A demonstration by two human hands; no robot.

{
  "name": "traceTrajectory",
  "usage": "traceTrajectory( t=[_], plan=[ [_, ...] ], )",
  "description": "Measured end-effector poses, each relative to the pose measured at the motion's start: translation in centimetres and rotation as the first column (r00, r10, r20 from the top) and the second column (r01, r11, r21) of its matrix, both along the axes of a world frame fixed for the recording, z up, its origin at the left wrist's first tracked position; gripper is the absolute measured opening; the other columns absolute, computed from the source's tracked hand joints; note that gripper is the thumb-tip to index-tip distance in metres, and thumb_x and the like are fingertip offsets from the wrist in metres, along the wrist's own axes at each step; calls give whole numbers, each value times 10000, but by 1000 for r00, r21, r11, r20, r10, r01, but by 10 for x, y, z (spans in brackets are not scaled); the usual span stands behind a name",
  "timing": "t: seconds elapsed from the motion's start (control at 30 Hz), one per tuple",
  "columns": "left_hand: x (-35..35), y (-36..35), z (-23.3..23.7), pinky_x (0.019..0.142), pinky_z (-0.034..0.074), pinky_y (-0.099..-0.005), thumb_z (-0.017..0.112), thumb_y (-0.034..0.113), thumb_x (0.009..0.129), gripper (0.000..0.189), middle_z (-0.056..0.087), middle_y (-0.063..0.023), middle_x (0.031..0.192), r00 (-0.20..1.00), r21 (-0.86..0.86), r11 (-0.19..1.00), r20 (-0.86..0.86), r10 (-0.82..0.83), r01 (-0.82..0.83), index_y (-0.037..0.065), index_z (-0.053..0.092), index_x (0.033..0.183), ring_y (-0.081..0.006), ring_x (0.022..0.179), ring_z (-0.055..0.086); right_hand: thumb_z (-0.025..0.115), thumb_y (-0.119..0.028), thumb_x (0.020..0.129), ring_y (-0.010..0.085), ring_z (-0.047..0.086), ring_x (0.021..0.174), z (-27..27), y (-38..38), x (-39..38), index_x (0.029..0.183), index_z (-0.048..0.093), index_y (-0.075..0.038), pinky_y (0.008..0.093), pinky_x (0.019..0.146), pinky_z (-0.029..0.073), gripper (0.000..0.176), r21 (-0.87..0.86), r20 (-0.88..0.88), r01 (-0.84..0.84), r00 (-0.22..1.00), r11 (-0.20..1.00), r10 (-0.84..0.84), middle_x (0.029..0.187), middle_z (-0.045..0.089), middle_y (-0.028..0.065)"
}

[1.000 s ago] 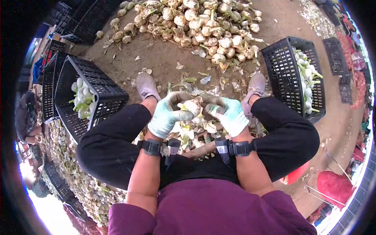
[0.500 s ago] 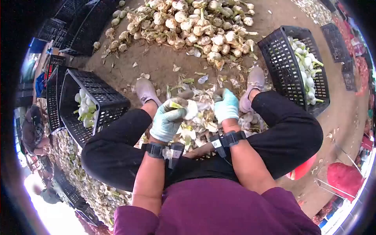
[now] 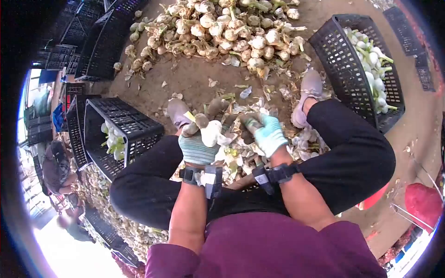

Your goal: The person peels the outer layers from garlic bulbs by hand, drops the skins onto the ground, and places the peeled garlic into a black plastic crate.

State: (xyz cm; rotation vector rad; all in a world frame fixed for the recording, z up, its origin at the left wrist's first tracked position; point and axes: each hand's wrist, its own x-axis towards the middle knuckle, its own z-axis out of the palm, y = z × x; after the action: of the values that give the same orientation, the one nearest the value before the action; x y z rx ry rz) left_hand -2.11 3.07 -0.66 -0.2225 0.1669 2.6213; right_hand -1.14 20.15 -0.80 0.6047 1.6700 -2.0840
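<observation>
My left hand, in a striped glove with dirty fingertips, grips a white garlic bulb with a short green stem. Just right of it is my right hand, also gloved, with its fingers bent together toward the bulb; whether they pinch a piece of skin is too small to tell. Loose garlic skins lie on the ground beneath both hands, between my legs.
A pile of untrimmed garlic lies ahead on the dirt floor. Black crates with white bulbs stand at the right and left. A red sack is at far right. Another person sits at far left.
The bulb in my left hand has turned and now shows its round white side. My right hand's fingers have curled further inward. The whole view has shifted slightly.
</observation>
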Motion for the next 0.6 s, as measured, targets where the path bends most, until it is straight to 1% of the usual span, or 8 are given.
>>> traceTrajectory(
  t=[0.03,0.1,0.17,0.2,0.3,0.5,0.57,0.6],
  plan=[
    [1,2,-1,696,416,-421,441,197,719,156,326,-173,1287,977,-774,623,-204,-71,-116,54,501,738,-259,862,462,555,-132,769,140,565,674,-6,5,1,948,570,10,261,604,456,228,65,-103,-95,989,993,101,759,598,77],
    [-7,8,4,703,420,-426,442,199,719,157,333,-174,1280,992,-564,821,-122,22,-88,55,501,741,-268,879,464,587,-160,754,130,566,698,0,0,1,971,556,20,247,632,457,284,131,-193,-171,962,977,194,787,596,64],
    [-11,15,6,696,435,-411,444,206,733,153,368,-182,1248,996,-195,979,-70,48,-61,65,502,750,-285,939,463,601,-132,736,167,581,730,3,-16,6,945,564,22,272,650,460,262,-259,-340,27,933,966,-117,816,606,97],
    [-11,18,4,696,435,-411,444,206,733,153,368,-182,1248,997,-198,979,-62,41,-52,65,502,750,-285,939,463,549,-140,732,287,584,707,13,-8,2,867,592,-70,337,613,461,158,533,-501,-29,795,846,343,746,589,135],
    [-14,20,5,821,377,-520,511,268,687,209,361,-193,1250,997,51,998,66,-28,24,79,583,636,-349,1092,384,563,-128,702,305,573,697,-3,-6,1,821,606,-80,331,619,460,135,498,-300,-39,929,866,215,746,591,153],
    [-23,16,5,939,284,-505,507,240,689,193,402,-163,1227,993,-210,971,-64,103,-115,67,586,659,-351,1145,339,558,-142,726,213,583,712,-1,6,-13,932,574,-52,299,633,453,226,210,-322,155,943,965,-82,807,601,136],
    [-27,24,14,927,303,-493,497,244,691,205,396,-172,1229,997,-370,927,-7,71,-69,61,588,682,-356,1126,356,575,-164,713,212,577,732,30,11,-16,1006,546,-66,298,643,451,310,416,-258,-261,885,871,389,860,592,138],
    [-27,27,16,914,323,-482,487,249,692,220,390,-181,1231,997,-518,855,54,47,-12,55,590,706,-360,1106,372,588,-179,699,223,574,716,13,-1,-12,969,569,-64,308,642,448,294,429,-377,-160,863,889,337,833,594,145]
  ],
)
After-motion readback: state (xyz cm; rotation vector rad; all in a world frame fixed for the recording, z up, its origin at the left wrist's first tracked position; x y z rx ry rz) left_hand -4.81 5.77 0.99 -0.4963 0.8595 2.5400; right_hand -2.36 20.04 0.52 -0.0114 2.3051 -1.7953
